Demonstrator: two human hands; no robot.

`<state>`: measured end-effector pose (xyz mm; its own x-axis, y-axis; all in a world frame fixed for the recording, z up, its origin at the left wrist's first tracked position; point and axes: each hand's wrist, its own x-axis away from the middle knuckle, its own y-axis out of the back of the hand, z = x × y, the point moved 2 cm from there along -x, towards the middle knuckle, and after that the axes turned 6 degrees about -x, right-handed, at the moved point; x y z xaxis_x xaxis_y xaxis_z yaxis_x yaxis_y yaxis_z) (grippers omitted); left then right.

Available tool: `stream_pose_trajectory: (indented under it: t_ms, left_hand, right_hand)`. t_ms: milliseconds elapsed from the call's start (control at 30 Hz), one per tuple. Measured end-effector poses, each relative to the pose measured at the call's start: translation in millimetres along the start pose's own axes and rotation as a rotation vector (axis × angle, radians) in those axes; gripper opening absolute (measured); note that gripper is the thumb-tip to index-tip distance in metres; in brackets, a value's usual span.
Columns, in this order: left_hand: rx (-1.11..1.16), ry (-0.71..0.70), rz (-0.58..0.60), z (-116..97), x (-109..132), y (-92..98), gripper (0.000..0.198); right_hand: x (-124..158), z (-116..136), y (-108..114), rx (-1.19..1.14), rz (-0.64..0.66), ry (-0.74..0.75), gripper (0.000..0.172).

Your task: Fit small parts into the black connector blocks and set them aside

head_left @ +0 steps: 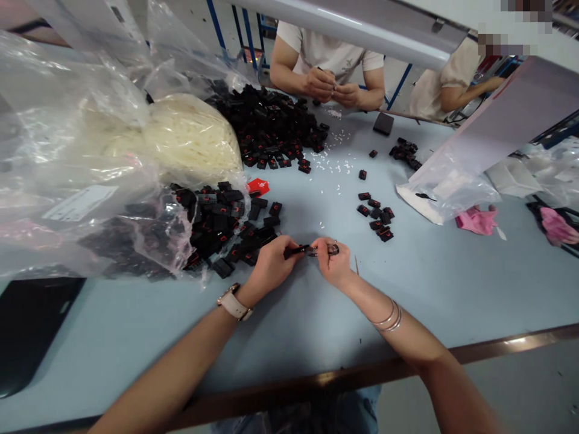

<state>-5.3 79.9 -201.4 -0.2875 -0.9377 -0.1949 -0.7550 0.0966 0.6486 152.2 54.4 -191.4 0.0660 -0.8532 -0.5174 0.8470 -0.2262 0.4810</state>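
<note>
My left hand pinches a small black plastic part above the light blue table. My right hand meets it at the part's right end, fingers closed around a small dark piece that I cannot make out. A heap of black parts with red marks lies just left of my left hand, spilling from a clear plastic bag. A small group of the same black parts sits beyond my right hand.
A larger pile of black parts and a bag of white pieces lie farther back. Across the table a person's hands work on a part. Pink cloths and another clear bag lie at right. A black tray sits at left.
</note>
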Motion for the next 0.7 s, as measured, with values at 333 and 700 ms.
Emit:
stream_pose_trajectory:
  t_ms: [333, 700]
  left_hand:
    - [-0.013, -0.006, 0.001, 0.2, 0.2, 0.1, 0.006]
    - [0.388, 0.259, -0.256, 4.0, -0.9, 9.6, 0.031]
  right_hand:
    - [-0.9, -3.7, -4.4, -0.058, 0.002, -0.062, 0.046]
    - [-11.9, -22.9, 1.4, -0.505, -0.328, -0.542, 0.056]
